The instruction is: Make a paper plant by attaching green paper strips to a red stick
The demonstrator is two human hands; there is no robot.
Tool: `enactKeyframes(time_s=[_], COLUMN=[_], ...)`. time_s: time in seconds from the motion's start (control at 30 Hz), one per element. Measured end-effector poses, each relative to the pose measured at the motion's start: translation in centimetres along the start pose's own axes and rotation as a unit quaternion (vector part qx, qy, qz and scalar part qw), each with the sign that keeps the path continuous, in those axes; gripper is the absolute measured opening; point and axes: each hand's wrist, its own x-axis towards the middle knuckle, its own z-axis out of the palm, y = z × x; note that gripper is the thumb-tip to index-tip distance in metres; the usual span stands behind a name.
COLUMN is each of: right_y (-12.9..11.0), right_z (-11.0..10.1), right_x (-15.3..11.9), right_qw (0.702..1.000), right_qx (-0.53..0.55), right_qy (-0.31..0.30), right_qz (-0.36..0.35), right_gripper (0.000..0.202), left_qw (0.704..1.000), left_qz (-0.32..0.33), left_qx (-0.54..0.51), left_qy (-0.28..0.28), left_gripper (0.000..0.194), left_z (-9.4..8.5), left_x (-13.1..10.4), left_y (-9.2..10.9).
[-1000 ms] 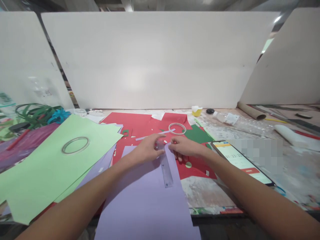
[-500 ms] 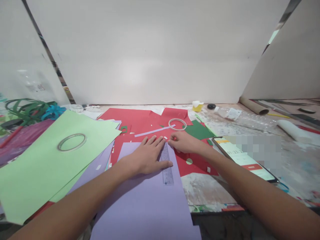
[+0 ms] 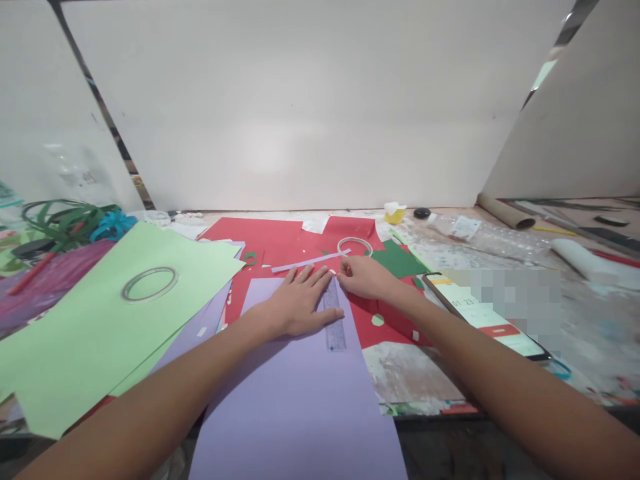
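A large purple sheet (image 3: 300, 407) lies in front of me, its near end hanging over the table edge. On its right side rests a clear ruler (image 3: 336, 333). My left hand (image 3: 300, 307) lies spread over the sheet and the ruler, its thumb across the ruler. At the sheet's far right corner my right hand (image 3: 364, 277) has its fingers pinched together; what they hold, if anything, is hidden. Beyond the hands are a narrow purple strip (image 3: 305, 261) and a roll of tape (image 3: 355, 239) on red paper (image 3: 265, 237).
Green sheets (image 3: 100, 320) with another tape roll (image 3: 150, 285) lie at left, near green and blue ribbons (image 3: 114, 224). On the right are a phone (image 3: 480, 310), a plastic bottle (image 3: 465, 227) and a cardboard tube (image 3: 506, 212). A white board (image 3: 320, 100) stands behind.
The purple sheet, the ruler and both hands appear slightly higher in view, away from me. The hands keep nearly the same pose. The view has shifted a little.
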Motion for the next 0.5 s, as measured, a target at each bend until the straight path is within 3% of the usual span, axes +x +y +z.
enactKeyframes(time_s=[0.5], right_y=[-0.07], right_z=[-0.38], right_x=[0.11], right_qw=[0.999], right_qx=[0.031], right_qy=[0.011], right_qz=[-0.004], right_gripper=[0.014], left_qw=[1.0], left_qz=[0.008], left_qx=[-0.008], left_qy=[0.008], left_gripper=[0.085], left_z=[0.06], left_x=[0.0], left_y=[0.45])
